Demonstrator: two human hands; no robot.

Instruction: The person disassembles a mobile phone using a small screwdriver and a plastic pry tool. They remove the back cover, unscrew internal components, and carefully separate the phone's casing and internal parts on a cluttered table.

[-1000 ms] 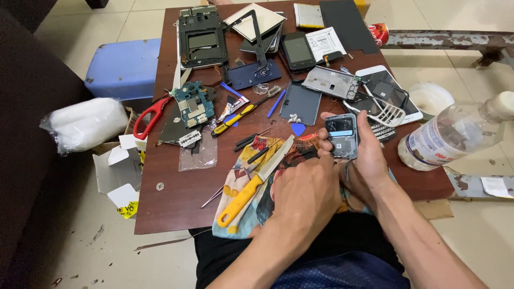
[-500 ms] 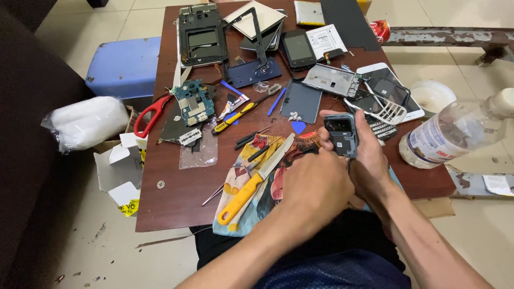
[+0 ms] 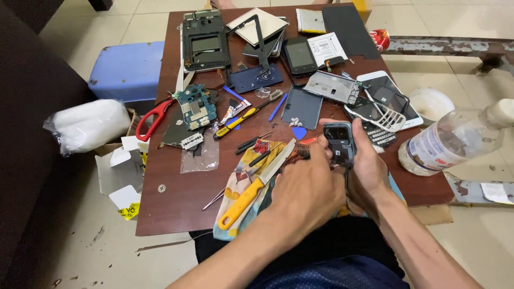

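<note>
Since 1.0 s ago: phone shell tipped more upright, both hands a bit closer to me.

Head view, item 1: small grey phone body [image 3: 339, 142], held above near edge of brown table [image 3: 171, 203]. R hand [image 3: 369, 171] fingers wrapped round its side & back, gripping it; L hand [image 3: 308, 190] closed at its left edge, thumb pressing, can't tell if a tool's pinched.
Step, my guess: prying/working the shell open; next move needs firm R grip, fine L pressure at the seam.
Surface: yellow-handled knife [image 3: 254, 187] on patterned cloth [image 3: 241, 195], circuit board [image 3: 195, 105], red scissors [image 3: 152, 118], loose phone parts.
Room: tiled floor, blue stool [image 3: 126, 67], plastic bottle [image 3: 455, 140].
</note>
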